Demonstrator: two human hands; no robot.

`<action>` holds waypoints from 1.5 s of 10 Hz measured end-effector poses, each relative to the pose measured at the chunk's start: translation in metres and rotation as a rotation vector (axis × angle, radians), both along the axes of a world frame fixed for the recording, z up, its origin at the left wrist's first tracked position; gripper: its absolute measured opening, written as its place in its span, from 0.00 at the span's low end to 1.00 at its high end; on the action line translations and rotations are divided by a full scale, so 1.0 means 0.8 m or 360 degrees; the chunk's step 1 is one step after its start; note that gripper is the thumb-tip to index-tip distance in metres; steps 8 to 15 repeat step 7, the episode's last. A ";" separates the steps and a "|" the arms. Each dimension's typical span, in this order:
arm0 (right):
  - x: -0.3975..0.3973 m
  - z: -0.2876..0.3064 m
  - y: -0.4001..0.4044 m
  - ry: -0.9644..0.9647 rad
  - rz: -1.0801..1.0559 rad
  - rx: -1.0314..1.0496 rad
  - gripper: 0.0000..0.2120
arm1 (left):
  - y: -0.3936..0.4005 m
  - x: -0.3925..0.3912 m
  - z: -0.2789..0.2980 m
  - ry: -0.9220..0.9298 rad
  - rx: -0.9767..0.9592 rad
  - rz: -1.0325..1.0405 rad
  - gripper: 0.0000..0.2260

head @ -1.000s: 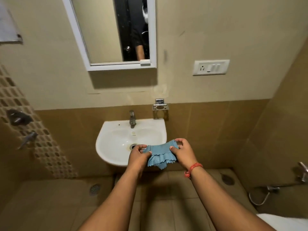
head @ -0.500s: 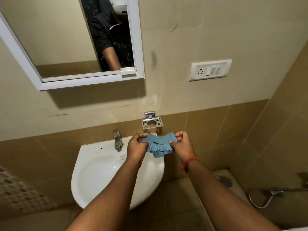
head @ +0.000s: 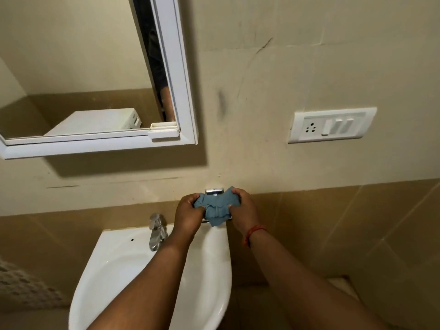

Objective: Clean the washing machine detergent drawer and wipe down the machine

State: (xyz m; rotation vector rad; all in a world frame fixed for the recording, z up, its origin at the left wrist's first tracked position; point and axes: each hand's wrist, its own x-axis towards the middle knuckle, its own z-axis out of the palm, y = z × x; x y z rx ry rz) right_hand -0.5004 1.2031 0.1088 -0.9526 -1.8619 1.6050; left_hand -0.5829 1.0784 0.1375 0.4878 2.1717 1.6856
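A bunched blue cloth (head: 215,208) is stretched between both hands above the back right corner of a white wash basin (head: 119,270). My left hand (head: 188,213) grips its left end and my right hand (head: 245,208) grips its right end, fingers curled round the fabric. The cloth hangs just in front of a chrome wall holder (head: 213,191), mostly hiding it. A white washing machine (head: 95,121) shows only as a reflection in the mirror. No detergent drawer is in view.
A chrome tap (head: 156,232) stands at the basin's back edge, left of my left hand. A white-framed mirror (head: 173,75) hangs upper left. A socket and switch plate (head: 332,125) sits on the wall at right. Tan tiles cover the lower wall.
I have stepped closer to the basin, so the wall fills more of the view. Both hands, still holding the cloth, have come up to the chrome wall holder.
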 end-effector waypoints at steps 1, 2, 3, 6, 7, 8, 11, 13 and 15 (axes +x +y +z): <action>-0.012 -0.018 0.014 -0.0183 0.0133 0.0170 0.27 | 0.017 -0.017 -0.012 0.0248 -0.0212 -0.0026 0.16; -0.018 -0.037 0.021 -0.0245 0.0184 0.0189 0.28 | 0.031 -0.025 -0.022 0.0395 -0.0417 0.0063 0.18; -0.018 -0.050 0.027 -0.0250 0.0179 0.0139 0.27 | 0.031 -0.032 -0.034 0.0462 -0.0505 0.0016 0.17; -0.010 -0.041 0.026 -0.0518 0.0164 0.0590 0.23 | 0.003 -0.032 -0.037 0.0914 -0.1234 -0.0145 0.25; 0.005 -0.033 0.017 -0.0907 0.0377 0.1140 0.31 | -0.025 -0.024 -0.041 0.1304 -0.1406 -0.0307 0.30; 0.005 -0.033 0.017 -0.0907 0.0377 0.1140 0.31 | -0.025 -0.024 -0.041 0.1304 -0.1406 -0.0307 0.30; 0.005 -0.033 0.017 -0.0907 0.0377 0.1140 0.31 | -0.025 -0.024 -0.041 0.1304 -0.1406 -0.0307 0.30; 0.005 -0.033 0.017 -0.0907 0.0377 0.1140 0.31 | -0.025 -0.024 -0.041 0.1304 -0.1406 -0.0307 0.30; 0.005 -0.033 0.017 -0.0907 0.0377 0.1140 0.31 | -0.025 -0.024 -0.041 0.1304 -0.1406 -0.0307 0.30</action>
